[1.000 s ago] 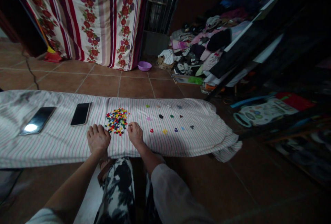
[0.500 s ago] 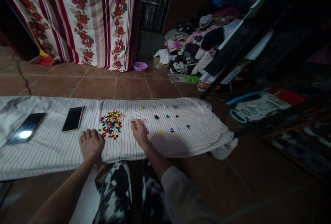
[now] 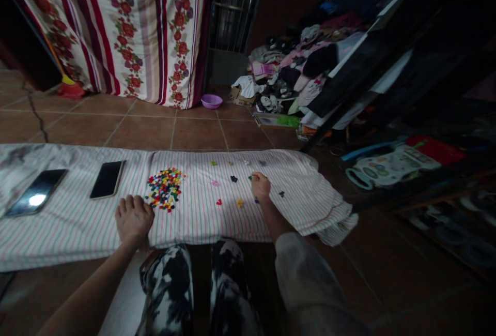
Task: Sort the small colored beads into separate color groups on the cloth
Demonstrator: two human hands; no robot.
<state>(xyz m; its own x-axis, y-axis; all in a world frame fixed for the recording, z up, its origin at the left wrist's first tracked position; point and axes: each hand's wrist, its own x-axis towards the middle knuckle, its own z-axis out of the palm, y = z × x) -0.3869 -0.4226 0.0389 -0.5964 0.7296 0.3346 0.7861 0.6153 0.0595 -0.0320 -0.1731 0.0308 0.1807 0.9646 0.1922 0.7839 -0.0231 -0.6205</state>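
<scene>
My left hand (image 3: 134,218) lies on the striped cloth with its fingers loosely stretched, holding nothing, at the near left edge of a pile of small multicoloured pieces (image 3: 165,187). Further right, my right hand (image 3: 261,186) pinches thumb and fingers together over a green group (image 3: 250,177); a small green piece shows at its fingertips, though its shape is too small to tell. Around that hand sit little groups sorted by colour: black (image 3: 233,179), pink (image 3: 215,183), red (image 3: 219,202), yellow (image 3: 239,202), light green (image 3: 213,163), white (image 3: 247,162) and grey (image 3: 281,194). Part of a purple group is hidden by the wrist.
Two phones (image 3: 107,180) lie on the cloth (image 3: 77,232) to the left. Beyond it are a tiled floor, a purple basin (image 3: 211,101), a floral curtain (image 3: 143,31) and a heap of clothes (image 3: 290,67). A dark slanted frame stands at the right.
My right hand has moved right, from beside the multicoloured pile to the green group, still pinched. My left hand has stayed in place. The view has shifted slightly.
</scene>
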